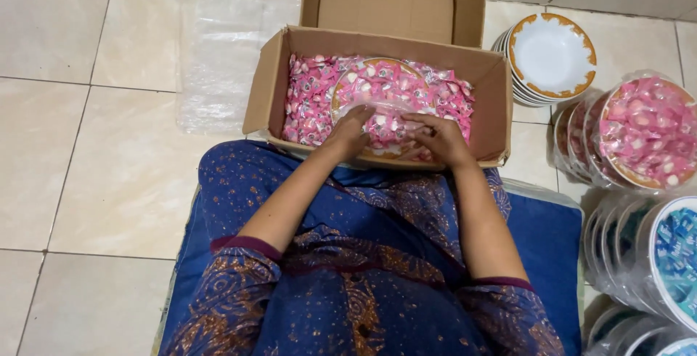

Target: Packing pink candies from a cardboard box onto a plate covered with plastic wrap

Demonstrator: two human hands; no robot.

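Observation:
An open cardboard box (494,102) sits on the tiled floor in front of my knees, filled with pink wrapped candies (308,98). A plastic-wrapped bowl of pink candies (388,83) with a gold rim stands tilted inside it. My left hand (348,132) rests fingers-down on the near part of this wrapped bowl. My right hand (439,138) lies beside it on the same package, fingers curled over the plastic. Both hands press on the wrapping at the box's front edge.
A stack of white bowls with gold rims (550,54) stands to the right of the box. Wrapped bowls of pink candies (646,131) and of blue candies (675,254) are lined up at right. A clear plastic sheet (218,58) lies left of the box.

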